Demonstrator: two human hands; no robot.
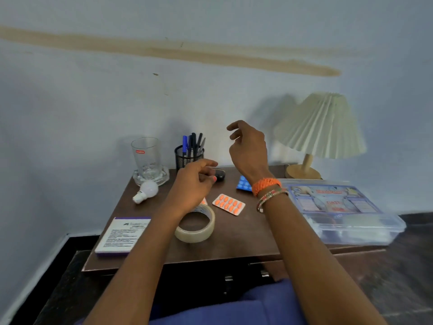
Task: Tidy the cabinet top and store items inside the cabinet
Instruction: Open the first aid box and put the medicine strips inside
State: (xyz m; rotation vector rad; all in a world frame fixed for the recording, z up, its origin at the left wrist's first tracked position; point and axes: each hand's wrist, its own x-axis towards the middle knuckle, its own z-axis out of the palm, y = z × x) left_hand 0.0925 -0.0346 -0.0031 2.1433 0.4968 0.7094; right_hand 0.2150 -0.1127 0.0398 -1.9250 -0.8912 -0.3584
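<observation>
Now, from the head view, we hold both arms out over the tabletop [246,233]: our left hand [193,184] hovers above the tape roll [195,225], fingers loosely curled, empty; our right hand [248,148] is raised, fingers half-spread, near the lamp [319,127].

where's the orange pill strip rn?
Head view: the orange pill strip lies flat mid cabinet top, just right of the tape roll and in front of the blue pill strip.
</observation>
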